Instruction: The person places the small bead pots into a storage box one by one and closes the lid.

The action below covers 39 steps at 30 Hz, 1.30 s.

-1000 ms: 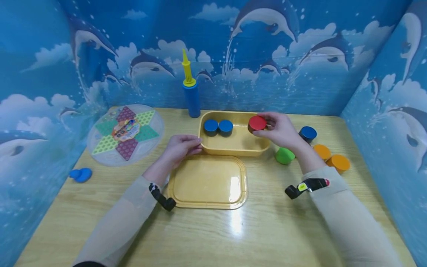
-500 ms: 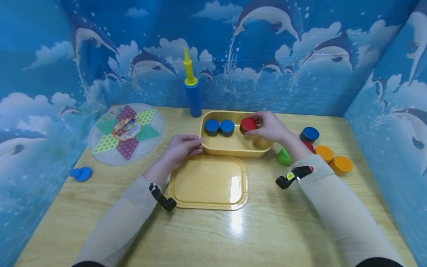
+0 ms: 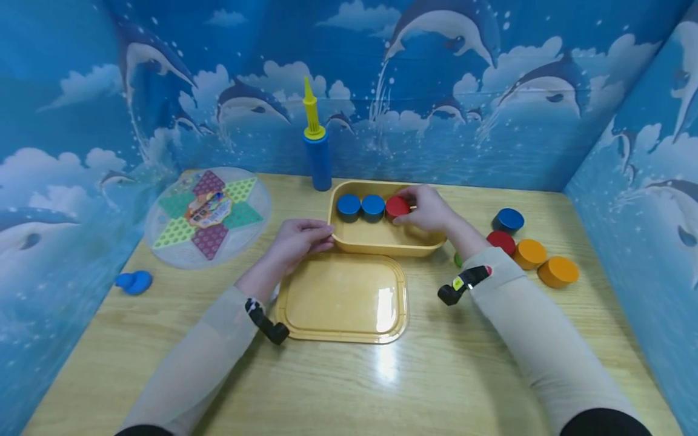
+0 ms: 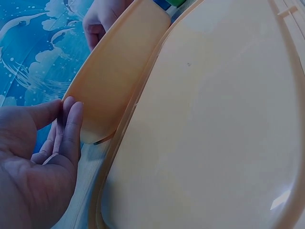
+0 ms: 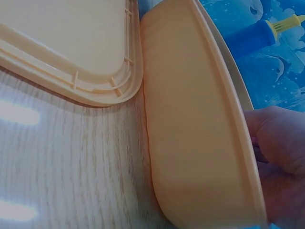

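Observation:
In the head view, my left hand [image 3: 299, 242] pinches the left rim of a yellow plastic box [image 3: 389, 249]; the left wrist view shows thumb and fingertips at its corner. Inside, my right hand [image 3: 429, 210] holds a red cylinder block [image 3: 396, 206] between thumb and fingers. Just left of it stand two blue blocks, one near the wall [image 3: 348, 204] and one beside the red [image 3: 373, 205]. From the right wrist view, the box wall [image 5: 200, 114] hides the block and the fingertips of the right hand [image 5: 281, 148].
A yellow lid [image 3: 343, 297] lies flat before the box. To the right are a blue block [image 3: 508, 220], a red block [image 3: 501, 242], two orange blocks [image 3: 558, 272] and a partly hidden green piece [image 3: 458, 260]. A blue-yellow pump [image 3: 319, 154] and round game board [image 3: 209, 217] stand left.
My right hand has moved left inside the box with the red block, bringing it up beside the blue ones. My left hand has kept its grip on the rim.

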Available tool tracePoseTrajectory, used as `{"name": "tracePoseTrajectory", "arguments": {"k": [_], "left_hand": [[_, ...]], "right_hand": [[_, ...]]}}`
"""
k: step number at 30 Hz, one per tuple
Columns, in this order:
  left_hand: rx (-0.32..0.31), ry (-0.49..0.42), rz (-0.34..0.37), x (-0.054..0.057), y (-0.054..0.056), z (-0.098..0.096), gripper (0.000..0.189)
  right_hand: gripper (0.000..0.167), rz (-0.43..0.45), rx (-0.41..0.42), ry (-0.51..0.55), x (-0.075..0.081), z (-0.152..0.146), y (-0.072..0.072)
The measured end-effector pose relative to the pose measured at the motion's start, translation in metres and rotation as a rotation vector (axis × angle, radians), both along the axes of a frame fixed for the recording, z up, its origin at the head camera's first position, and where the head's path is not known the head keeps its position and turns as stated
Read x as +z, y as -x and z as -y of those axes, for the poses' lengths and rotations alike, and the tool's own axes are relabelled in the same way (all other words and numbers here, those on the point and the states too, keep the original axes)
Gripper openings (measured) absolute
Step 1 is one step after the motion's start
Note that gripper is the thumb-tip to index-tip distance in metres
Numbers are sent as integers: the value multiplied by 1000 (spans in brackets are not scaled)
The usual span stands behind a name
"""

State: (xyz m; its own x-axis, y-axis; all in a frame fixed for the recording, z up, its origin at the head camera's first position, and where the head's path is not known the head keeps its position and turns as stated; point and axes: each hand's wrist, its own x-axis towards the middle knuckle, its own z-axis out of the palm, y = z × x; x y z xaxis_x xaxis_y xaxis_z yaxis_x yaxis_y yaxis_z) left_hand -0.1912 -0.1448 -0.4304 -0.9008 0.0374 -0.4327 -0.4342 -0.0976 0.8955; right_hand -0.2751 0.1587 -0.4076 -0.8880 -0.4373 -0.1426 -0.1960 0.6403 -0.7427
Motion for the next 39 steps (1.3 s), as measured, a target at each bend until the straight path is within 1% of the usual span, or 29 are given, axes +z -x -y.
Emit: {"name": "tracePoseTrajectory", "arguments": {"k": [5, 11, 17, 21, 25, 31, 39], "left_hand": [[-4, -13, -2, 0, -1, -2, 30], [-11, -27, -18, 1, -3, -3, 28], [-16, -27, -23, 1, -3, -4, 29], [-16, -24, -23, 1, -3, -4, 30], [-10, -27, -20, 0, -3, -3, 30], [-11, -28, -27, -1, -3, -2, 31], [-2, -32, -13, 1, -3, -1, 33]], "right_hand": [[61, -14, -22, -35, -3, -1, 0], [65, -21, -49, -49, -4, -1, -1], [72, 11, -59, -22, 4, -6, -8], [73, 4, -53, -19, 11, -15, -14], [71, -15, -53, 3, 20, -25, -23], [70, -49, -62, 11, 33, -45, -42], [68, -79, -82, 94, 49, -79, -66]]}}
